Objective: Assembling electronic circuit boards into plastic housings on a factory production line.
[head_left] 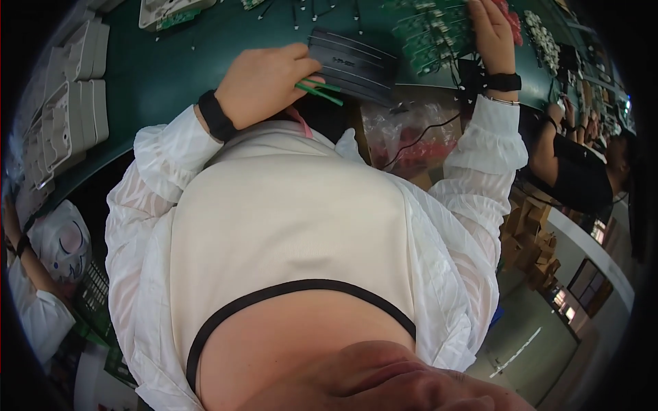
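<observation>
My left hand (264, 82) is closed around two thin green strips (322, 91) whose ends stick out past the fingertips. Beside it, at the near edge of the green table, lies a dark ribbed rectangular panel (353, 65). Toward the upper right, my right hand (492, 34) reaches to a cluster of green circuit boards (432, 38) with wires. Its fingers are bent close together next to the boards. The picture's upper edge cuts off that hand, so anything between its fingertips is hidden.
Light grey plastic housings (65, 130) are stacked at the left. White connectors (541, 41) and a red item (508, 17) lie right of my right hand. Below the table edge sits a clear plastic bag (411, 137). Another person (579, 164) works at the right.
</observation>
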A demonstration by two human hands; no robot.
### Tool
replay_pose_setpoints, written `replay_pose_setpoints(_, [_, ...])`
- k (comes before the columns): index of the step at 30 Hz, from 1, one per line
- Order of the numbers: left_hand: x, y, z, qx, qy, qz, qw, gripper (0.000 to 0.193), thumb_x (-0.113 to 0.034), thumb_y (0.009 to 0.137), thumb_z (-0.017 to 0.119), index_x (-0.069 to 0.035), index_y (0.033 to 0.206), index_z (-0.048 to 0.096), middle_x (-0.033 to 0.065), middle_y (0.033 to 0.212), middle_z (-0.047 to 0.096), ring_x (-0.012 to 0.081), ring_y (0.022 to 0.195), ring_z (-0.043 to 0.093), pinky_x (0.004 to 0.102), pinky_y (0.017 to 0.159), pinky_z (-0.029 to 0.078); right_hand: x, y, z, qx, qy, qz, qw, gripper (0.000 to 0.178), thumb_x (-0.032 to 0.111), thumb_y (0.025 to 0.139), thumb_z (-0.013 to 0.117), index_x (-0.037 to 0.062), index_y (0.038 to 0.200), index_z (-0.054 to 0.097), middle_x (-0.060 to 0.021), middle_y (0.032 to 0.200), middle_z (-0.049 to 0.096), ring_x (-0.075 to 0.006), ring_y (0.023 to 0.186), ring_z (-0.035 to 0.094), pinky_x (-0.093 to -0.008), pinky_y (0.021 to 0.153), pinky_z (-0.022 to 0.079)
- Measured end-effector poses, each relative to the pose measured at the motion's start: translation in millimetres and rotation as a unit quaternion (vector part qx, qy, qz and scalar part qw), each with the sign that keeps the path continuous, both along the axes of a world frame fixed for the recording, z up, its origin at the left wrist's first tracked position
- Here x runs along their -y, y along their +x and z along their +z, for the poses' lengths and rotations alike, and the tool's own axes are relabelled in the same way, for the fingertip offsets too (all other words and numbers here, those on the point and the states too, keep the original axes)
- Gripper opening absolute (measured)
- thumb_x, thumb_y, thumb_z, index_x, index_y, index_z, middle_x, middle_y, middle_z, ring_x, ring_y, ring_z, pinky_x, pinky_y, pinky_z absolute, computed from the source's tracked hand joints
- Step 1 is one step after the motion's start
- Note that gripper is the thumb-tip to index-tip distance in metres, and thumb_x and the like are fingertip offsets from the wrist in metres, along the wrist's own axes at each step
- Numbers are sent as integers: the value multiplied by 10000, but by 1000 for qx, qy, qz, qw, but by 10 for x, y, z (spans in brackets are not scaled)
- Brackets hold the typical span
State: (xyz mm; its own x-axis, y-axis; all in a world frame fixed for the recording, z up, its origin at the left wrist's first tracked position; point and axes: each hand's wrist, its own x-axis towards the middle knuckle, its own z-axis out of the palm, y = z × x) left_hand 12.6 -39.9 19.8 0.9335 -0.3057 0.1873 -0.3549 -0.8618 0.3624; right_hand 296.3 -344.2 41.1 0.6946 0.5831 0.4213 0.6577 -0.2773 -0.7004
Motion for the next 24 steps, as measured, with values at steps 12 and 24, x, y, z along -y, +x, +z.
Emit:
replay_pose_setpoints(12, [119,1323,254,-200,-690,139,681,208,-160,891,787,-5,1015,726,90,907,718,217,727,687,320,656,537,-101,104,-173,-74,185,-79,977,346,301,1089,577,-17,1180,679,51,1011,687,-66,930,603,-241,824,481])
replay_pose_setpoints(24, [2,1921,736,165,-241,178,940,351,-269,828,834,22,983,714,160,773,736,279,750,742,385,686,575,-1305,89,412,203,10,-190,960,236,252,1014,637,40,921,595,-213,812,661,-401,786,665,-445,660,502])
